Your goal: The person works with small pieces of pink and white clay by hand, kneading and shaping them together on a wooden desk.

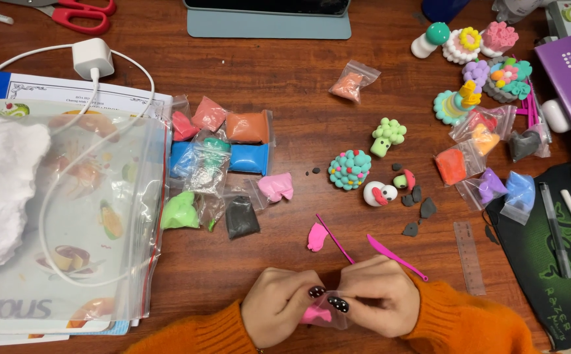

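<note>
At the bottom centre, my left hand [279, 305] and my right hand [377, 295] meet over a small clear plastic bag of pink clay [321, 313]. Both hands pinch the bag, thumbs pressed on its top edge. A loose lump of pink clay [316, 236] lies on the wooden table [285, 92] just beyond my hands. A thin pink stick tool [335, 239] and a pink plastic knife tool [393, 254] lie next to it, the knife touching the back of my right hand.
Bagged clay in several colours [223, 160] sits left of centre. Small clay figures [364, 174] and dark clay bits [419, 210] lie ahead. More figures [482, 72] crowd the far right. A large clear zip bag on papers [82, 216], charger [93, 58], scissors [79, 14], ruler [469, 255], black pouch [547, 262].
</note>
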